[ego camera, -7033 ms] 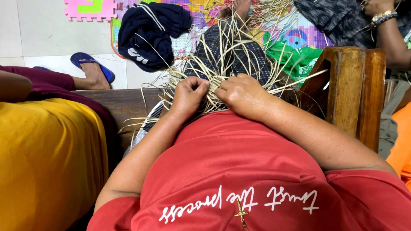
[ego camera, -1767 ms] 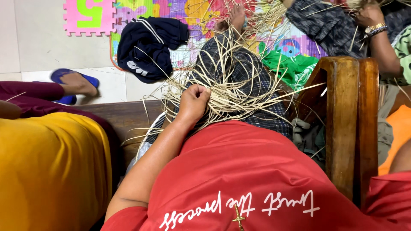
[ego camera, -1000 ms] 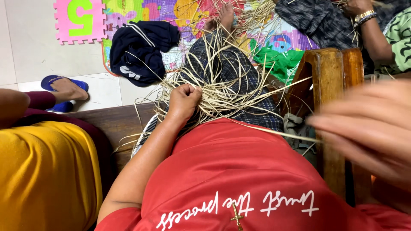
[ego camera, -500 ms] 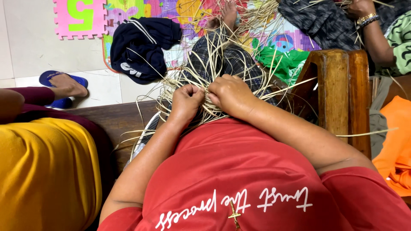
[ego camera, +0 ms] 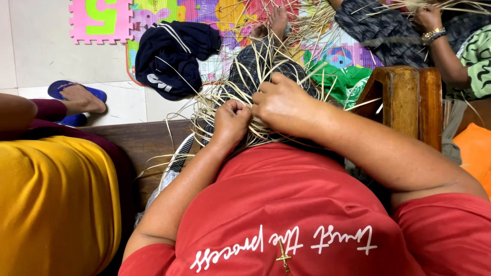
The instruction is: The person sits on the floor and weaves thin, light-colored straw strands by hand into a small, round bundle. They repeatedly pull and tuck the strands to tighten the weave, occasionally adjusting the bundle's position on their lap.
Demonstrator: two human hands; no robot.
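Observation:
A tangled bundle of pale straw strands (ego camera: 240, 82) rests on my lap over a dark checked cloth (ego camera: 255, 61). My left hand (ego camera: 231, 120) is closed in a fist around a clump of the strands at the bundle's near edge. My right hand (ego camera: 284, 105) lies just to its right, fingers curled over the strands and pressing them down. The two hands almost touch. Loose strand ends fan out upward and to the left. My red shirt (ego camera: 286, 214) fills the lower part of the view.
A person in yellow (ego camera: 51, 204) sits at my left on the wooden bench (ego camera: 148, 143). A wooden chair arm (ego camera: 404, 102) stands at right. A dark blue garment (ego camera: 174, 51), a green bag (ego camera: 342, 79) and a foam mat (ego camera: 102, 20) lie on the floor. Another person's hand (ego camera: 429, 23) works straw at top right.
My right hand, which had swung out to the right a second ago, has come back onto the straw beside the left hand. The left fist has stayed on the bundle.

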